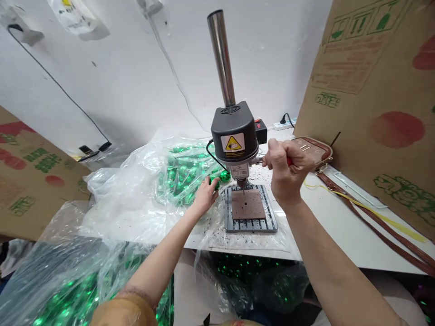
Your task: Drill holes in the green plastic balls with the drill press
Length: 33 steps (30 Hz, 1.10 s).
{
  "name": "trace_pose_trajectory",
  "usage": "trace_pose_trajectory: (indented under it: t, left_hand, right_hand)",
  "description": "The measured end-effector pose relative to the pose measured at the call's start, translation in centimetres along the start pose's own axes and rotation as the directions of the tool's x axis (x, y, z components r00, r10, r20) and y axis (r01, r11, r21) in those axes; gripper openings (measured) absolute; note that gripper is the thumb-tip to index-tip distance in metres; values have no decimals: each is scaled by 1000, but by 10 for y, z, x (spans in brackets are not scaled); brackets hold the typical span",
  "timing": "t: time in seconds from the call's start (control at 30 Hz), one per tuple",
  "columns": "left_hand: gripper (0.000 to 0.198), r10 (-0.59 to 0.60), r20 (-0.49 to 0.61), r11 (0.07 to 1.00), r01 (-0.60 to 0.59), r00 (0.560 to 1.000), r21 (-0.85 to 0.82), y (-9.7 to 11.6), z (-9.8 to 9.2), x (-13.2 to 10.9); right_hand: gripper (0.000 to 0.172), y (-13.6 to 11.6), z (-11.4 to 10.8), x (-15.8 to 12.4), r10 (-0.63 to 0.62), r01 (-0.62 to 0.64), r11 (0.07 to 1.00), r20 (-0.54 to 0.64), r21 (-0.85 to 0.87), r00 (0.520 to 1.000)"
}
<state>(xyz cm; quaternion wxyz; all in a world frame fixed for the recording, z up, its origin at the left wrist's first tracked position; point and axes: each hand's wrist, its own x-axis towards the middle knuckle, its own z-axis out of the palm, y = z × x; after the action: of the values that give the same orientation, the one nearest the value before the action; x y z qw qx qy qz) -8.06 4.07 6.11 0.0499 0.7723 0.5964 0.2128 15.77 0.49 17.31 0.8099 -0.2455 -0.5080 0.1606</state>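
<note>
A small bench drill press (234, 131) stands on the white table, with a black motor cover and a yellow warning label. My right hand (285, 167) is closed round its feed handle, on the right side. Under the chuck (242, 182), a brown square board (248, 206) with a dark hole lies on the grey slotted base (272, 225). My left hand (206, 194) is left of the base, its fingers curled on a shiny green ball that they partly hide. Another green ball (224, 175) sits just beyond the fingertips. More green balls (185, 176) lie in a clear plastic bag (115, 185).
Dark shavings lie around the base. On the right are a brown handbag (321, 151) with its strap, a yellow cord and a large cardboard box (374, 113). Another box (37, 172) stands left. A power strip (283, 125) is behind. Bagged green balls (74, 294) lie below the table edge.
</note>
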Motion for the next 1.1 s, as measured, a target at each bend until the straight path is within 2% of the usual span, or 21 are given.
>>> trace_pose_trajectory:
  t: [0.07,0.1,0.13,0.2,0.23,0.27,0.3,0.37,0.43,0.57,0.7,0.8,0.97,1.1]
  left_hand:
    - [41,38,-80,954,-60,996,-293,14,-1,-13]
    - [40,1,-96,868,-49,995,-494,21,0,-20]
    - [40,-61,-66,724,-1,996,-690,29,2,-26]
    - [42,-162,97,318,145,982,-937,43,6,-35]
    - [44,-177,186,125,210,966,-970,49,8,-39]
    - [45,-176,258,-25,258,950,-966,54,10,-41]
    - [47,-171,309,-133,289,936,-948,58,12,-43]
    - [50,-160,365,-247,321,917,-914,64,16,-45]
    - [51,-148,392,-277,343,908,-898,66,21,-46]
    - [43,-174,422,-268,369,890,-890,67,27,-44]
    - [46,-240,330,-249,270,913,-930,69,32,-39]
    - [48,-296,252,-149,216,921,-965,70,38,-36]
    - [49,-355,84,126,137,931,-983,67,53,-33]
    - [50,-330,34,196,104,943,-975,63,62,-28]
  right_hand:
    - [44,1,1,0,-2,2,1000,-10,20,1000]
    - [44,1,1,0,-7,8,1000,-17,29,1000]
    - [44,1,2,0,-17,18,999,-23,33,1000]
    - [44,1,2,0,-40,41,999,-33,30,999]
    - [45,0,3,0,-47,48,998,-36,27,998]
    - [45,0,3,0,-48,49,998,-34,25,998]
    - [46,0,3,0,-45,46,999,-33,25,998]
    - [46,-1,3,0,-38,38,999,-28,28,999]
    - [46,-1,3,0,-38,39,999,-26,26,999]
    - [45,0,1,-1,-35,35,999,-27,14,999]
    - [45,-1,2,-1,-46,47,998,-31,33,998]
    - [45,-1,4,-1,-61,63,997,-46,51,997]
    - [46,0,4,-2,-61,62,998,-38,25,997]
    - [49,0,3,-2,-60,59,998,-33,-27,998]
